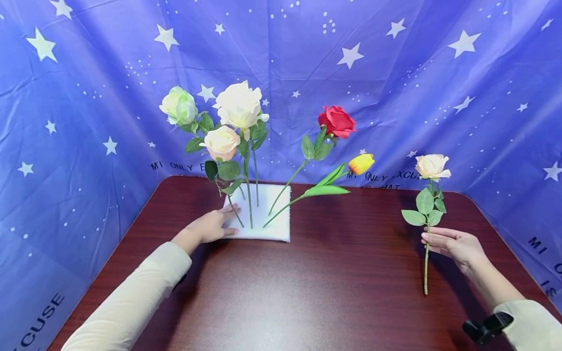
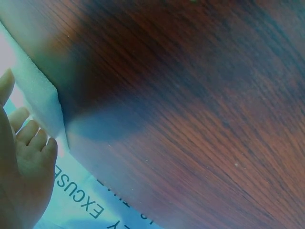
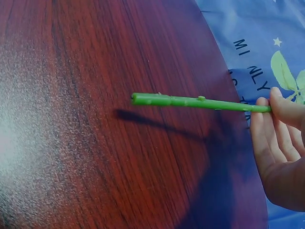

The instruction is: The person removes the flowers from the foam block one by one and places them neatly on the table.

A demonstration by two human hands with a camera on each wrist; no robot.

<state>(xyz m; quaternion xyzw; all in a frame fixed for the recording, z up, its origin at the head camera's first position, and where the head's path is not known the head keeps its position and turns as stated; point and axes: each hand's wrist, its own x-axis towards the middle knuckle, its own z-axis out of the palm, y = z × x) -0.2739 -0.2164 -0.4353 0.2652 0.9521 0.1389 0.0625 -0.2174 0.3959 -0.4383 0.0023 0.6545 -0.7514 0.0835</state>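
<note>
My right hand [image 1: 458, 246] pinches the stem of a pale peach rose [image 1: 432, 167] between thumb and fingertips. The rose is upright in the head view, and its green stem [image 3: 190, 102] hangs over the table with a shadow below. At the left side of a white foam block [image 1: 276, 229], my left hand [image 1: 212, 225] rests with fingers extended and thumb near the front edge. Standing in the block are a white rose [image 1: 239, 105], a greenish-white rose [image 1: 178, 106], another peach rose [image 1: 221, 143], a red rose [image 1: 337, 122] and a yellow-orange tulip [image 1: 361, 164]; the last two lean right.
The dark reddish-brown wooden table [image 1: 333, 287] has rounded far corners. A blue curtain [image 1: 290, 58] with white stars and lettering hangs behind it and along both sides. A black strap device [image 1: 487, 327] sits on the right wrist.
</note>
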